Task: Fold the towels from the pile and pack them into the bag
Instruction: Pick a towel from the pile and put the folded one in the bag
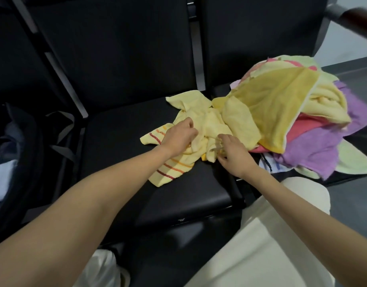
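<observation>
Nearest us, our pale trousers (267, 241) fill the lower right, just in front of the black seat (120, 154). Over the seat both forearms reach forward. Our left hand (179, 137) lies on the crumpled yellow towel (207, 125) in the middle of the seat, fingers curled into the cloth and gripping a fold. Our right hand (233, 151) is at the towel's right edge, fingers bent and pinching a bunch of it. The towel's striped end trails toward the seat's front. Right of the seat, touching the towel, the pile (302, 121) of yellow, pink, purple and pale green towels is heaped. Left of the seat sits the dark bag (19, 146), open, with pale cloth inside. Beyond the seat rises the black backrest (116, 59).
</observation>
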Motion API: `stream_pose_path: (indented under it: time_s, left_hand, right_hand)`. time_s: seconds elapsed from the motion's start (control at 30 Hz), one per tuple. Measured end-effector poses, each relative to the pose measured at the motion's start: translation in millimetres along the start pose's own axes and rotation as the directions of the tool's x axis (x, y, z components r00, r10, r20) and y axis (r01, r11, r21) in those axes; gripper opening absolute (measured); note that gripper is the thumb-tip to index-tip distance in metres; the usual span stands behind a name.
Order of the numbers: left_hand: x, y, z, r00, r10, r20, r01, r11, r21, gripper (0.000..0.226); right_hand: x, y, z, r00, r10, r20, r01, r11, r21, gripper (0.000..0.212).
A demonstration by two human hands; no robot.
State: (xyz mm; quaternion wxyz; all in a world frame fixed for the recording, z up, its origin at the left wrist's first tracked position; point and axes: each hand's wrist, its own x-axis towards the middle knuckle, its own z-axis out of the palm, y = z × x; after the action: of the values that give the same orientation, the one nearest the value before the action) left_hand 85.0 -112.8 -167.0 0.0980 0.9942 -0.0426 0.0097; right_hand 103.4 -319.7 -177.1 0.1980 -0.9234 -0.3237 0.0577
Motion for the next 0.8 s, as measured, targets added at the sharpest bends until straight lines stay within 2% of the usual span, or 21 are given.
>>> stream_pose_path:
  time_s: [0.17, 0.23, 0.43, 0.57, 0.63, 0.7, 0.8]
  left_hand:
    - [1, -8, -1, 0.999, 0.032, -0.042, -0.031, 0.999, 0.019, 0.015]
    - [-3, -11, -3, 0.998, 0.052, -0.02, -0.051, 0.997, 0.062, 0.011]
    - [-6, -7, -5, 0.98, 0.185, 0.078, -0.2, 0.932, 0.302, 0.052]
    - [1, 0, 5, 0.983, 0.172, 0.056, -0.181, 0.929, 0.323, 0.035]
    - [6, 1, 8, 0.988, 0.157, 0.007, -0.154, 0.96, 0.235, 0.027]
    - [5, 1, 4, 0.989, 0.133, -0.059, -0.129, 0.989, 0.068, 0.024]
    - [-10, -1, -21, 0.987, 0.012, -0.163, -0.047, 0.977, -0.207, 0.024]
  right_hand:
    - [-1, -5, -3, 1.0, 0.01, 0.002, -0.01, 1.0, 0.004, 0.052]
    - [0, -8, -2, 1.0, 0.031, 0.002, -0.031, 1.0, 0.002, 0.049]
    - [4, -14, 2, 0.996, 0.081, 0.038, -0.08, 0.996, -0.032, 0.04]
    - [-2, -13, 3, 0.99, 0.067, 0.127, -0.058, 0.995, -0.077, 0.041]
    - [-6, -10, 4, 0.984, 0.051, 0.171, -0.043, 0.998, -0.055, 0.046]
    - [-9, -7, 4, 0.98, 0.04, 0.196, -0.033, 0.999, -0.037, 0.045]
    - [-13, -7, 2, 0.996, 0.009, 0.093, -0.007, 1.0, -0.017, 0.036]
